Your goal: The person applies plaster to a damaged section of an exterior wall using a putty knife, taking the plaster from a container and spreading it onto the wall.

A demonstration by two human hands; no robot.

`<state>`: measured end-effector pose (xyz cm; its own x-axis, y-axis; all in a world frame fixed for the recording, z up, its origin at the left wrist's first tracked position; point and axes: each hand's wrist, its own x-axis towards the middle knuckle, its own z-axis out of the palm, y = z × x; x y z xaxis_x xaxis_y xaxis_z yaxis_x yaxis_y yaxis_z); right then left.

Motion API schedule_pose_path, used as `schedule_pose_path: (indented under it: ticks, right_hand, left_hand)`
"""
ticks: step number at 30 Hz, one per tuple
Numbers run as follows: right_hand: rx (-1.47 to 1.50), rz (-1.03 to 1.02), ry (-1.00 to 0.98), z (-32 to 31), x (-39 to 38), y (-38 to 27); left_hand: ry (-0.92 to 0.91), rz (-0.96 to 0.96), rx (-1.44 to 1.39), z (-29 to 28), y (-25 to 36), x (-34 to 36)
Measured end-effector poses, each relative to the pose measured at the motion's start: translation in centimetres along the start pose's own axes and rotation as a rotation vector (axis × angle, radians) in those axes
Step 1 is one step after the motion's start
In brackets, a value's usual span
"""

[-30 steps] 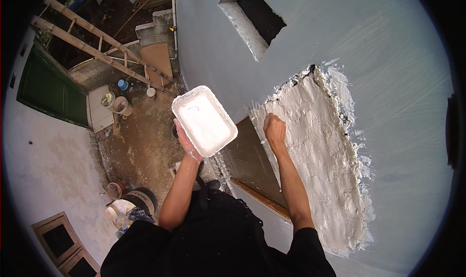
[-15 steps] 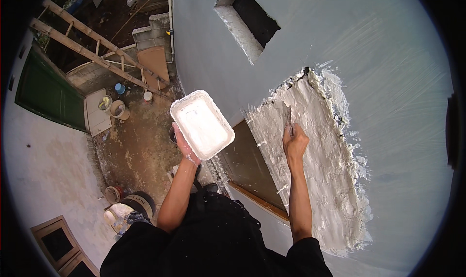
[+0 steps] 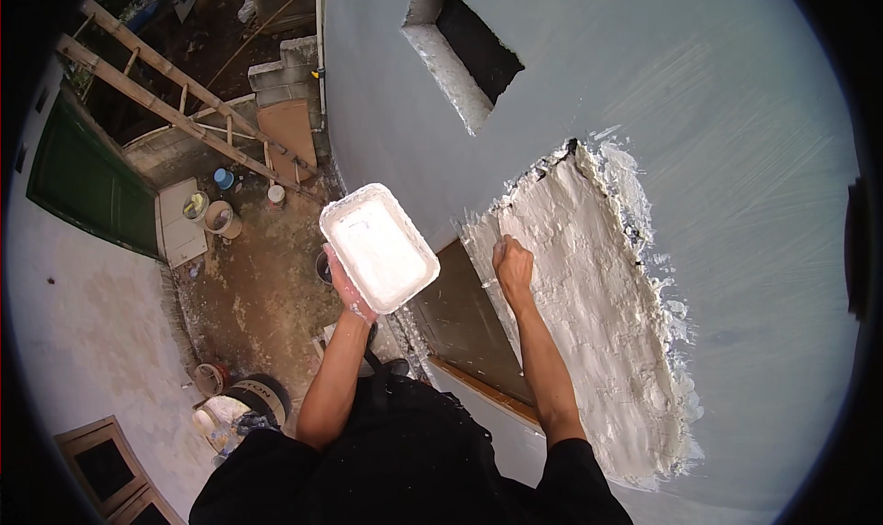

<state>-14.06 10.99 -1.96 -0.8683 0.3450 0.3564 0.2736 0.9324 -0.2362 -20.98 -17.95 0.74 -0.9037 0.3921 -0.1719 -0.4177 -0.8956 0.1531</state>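
Note:
My left hand point(image 3: 347, 288), smeared with white, grips a white rectangular plastic tub point(image 3: 380, 247) from the side and below; white paste lines its inside. My right hand point(image 3: 512, 265) is closed on a putty knife point(image 3: 504, 235), whose thin blade is against the upper left part of a rough patch of wet white plaster point(image 3: 598, 341) on the grey wall point(image 3: 736, 203). The patch has ragged edges with dark gaps along the top and right. A dark brown panel point(image 3: 460, 323) with a wooden strip point(image 3: 483, 387) lies just left of the patch.
A square opening point(image 3: 469, 42) is cut in the wall above. At the left are a bamboo ladder point(image 3: 166, 111), a green door point(image 3: 87, 180), several buckets point(image 3: 223, 219) and a white wall point(image 3: 101, 323). A large dark drum point(image 3: 262, 396) stands by my left arm on the stained concrete floor point(image 3: 244, 304).
My right hand moved right across the plaster half a second ago, its blade visible, and is now back at the patch's left side. The tub sits a little lower in view.

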Motion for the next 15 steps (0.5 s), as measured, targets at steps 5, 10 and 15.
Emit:
schedule_pose_path:
  ticks: [5, 10, 15]
  right_hand:
    - [0.009, -0.039, 0.139, -3.9, 0.1, -0.9]
    - [0.094, 0.003, 0.176, -6.5, -0.5, -2.3]
    - [0.162, -0.061, 0.050, -4.0, -0.4, -2.2]
  left_hand:
    - [0.020, 0.020, -0.011, -0.4, 0.3, -0.1]
    - [-0.023, 0.005, -0.044, -0.3, 0.4, -0.1]
    - [-0.050, -0.017, -0.031, 0.6, 0.2, -0.2]
